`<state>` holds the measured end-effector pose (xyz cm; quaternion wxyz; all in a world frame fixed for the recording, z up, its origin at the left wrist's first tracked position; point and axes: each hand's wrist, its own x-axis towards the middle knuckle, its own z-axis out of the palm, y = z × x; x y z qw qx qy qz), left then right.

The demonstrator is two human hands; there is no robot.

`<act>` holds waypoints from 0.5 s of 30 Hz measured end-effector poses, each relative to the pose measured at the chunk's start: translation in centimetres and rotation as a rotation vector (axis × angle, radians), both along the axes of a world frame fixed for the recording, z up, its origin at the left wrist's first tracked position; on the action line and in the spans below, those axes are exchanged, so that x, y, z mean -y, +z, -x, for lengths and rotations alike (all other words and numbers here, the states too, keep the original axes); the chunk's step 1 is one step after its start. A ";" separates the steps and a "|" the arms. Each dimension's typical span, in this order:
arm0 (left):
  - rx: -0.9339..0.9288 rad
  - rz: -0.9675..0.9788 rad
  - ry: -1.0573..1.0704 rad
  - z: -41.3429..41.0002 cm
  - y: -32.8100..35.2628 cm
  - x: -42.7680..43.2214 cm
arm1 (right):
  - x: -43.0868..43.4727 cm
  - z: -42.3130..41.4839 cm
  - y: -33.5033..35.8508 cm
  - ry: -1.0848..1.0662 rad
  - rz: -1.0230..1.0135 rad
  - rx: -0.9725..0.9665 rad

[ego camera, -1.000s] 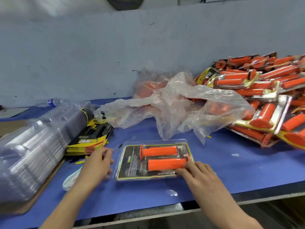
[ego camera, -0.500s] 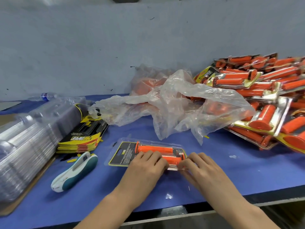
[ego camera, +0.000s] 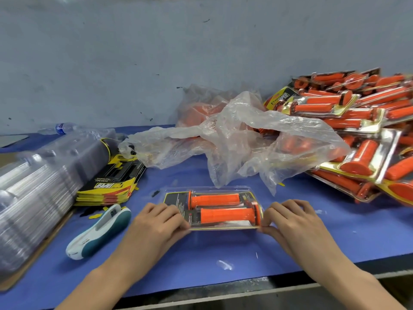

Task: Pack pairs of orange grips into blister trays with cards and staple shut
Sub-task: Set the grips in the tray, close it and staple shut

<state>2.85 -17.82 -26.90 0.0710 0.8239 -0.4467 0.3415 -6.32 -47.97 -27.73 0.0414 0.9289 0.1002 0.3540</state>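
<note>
Lower centre of frame: blister tray (ego camera: 223,227) is pinched at its near corners by left hand (ego camera: 156,222) and right hand (ego camera: 292,222), fingers curled. Judged light, springy, slippery; flat edges are best gripped, clear of orange grips (ego camera: 214,200).

A water bottle (ego camera: 58,128) lies on the blue table (ego camera: 223,253) near the grey wall (ego camera: 134,63).

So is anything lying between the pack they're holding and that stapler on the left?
Nothing visible blocks it. The left hand and right hand pinch the blister pack's near corners, and only bare blue mat lies between the left hand and the stapler. A few yellow scraps sit by the stapler's far end, off that path.
</note>
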 end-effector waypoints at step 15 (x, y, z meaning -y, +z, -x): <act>-0.325 0.189 0.009 0.5 -1.0 -2.8 | -5.6 -0.6 -0.7 0.116 0.081 -0.009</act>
